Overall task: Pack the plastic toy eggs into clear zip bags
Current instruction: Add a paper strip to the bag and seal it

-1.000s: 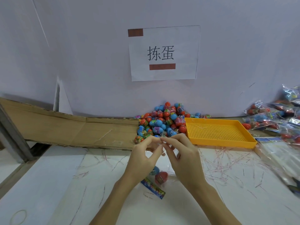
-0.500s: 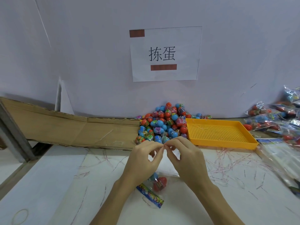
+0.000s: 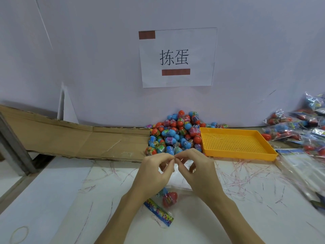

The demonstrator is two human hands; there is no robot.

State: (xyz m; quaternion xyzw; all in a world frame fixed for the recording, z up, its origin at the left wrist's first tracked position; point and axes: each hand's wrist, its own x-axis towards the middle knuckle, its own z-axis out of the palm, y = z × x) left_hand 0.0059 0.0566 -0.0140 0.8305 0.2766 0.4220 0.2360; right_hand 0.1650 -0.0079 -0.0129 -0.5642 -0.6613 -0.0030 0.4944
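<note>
A clear zip bag (image 3: 177, 182) hangs in front of me over the white table. Its top edge is pinched between thumb and fingers of my left hand (image 3: 154, 171) and my right hand (image 3: 195, 169), fingertips nearly touching. Inside the bag's low end lie a red toy egg (image 3: 169, 199) and a blue one, mostly hidden by my left wrist. The bag's colourful printed strip (image 3: 159, 213) rests on the table. A heap of red and blue toy eggs (image 3: 175, 134) sits against the wall just beyond my hands.
An orange perforated tray (image 3: 233, 143) stands right of the heap. Filled bags of eggs (image 3: 295, 125) pile up at the far right, with flat clear bags (image 3: 302, 166) in front of them. Flattened cardboard (image 3: 70, 136) lies at the left. A rubber band (image 3: 19, 235) lies at lower left.
My hands have drawn closer together on the bag's top edge, fingers curling tighter. The bag with its eggs has barely shifted.
</note>
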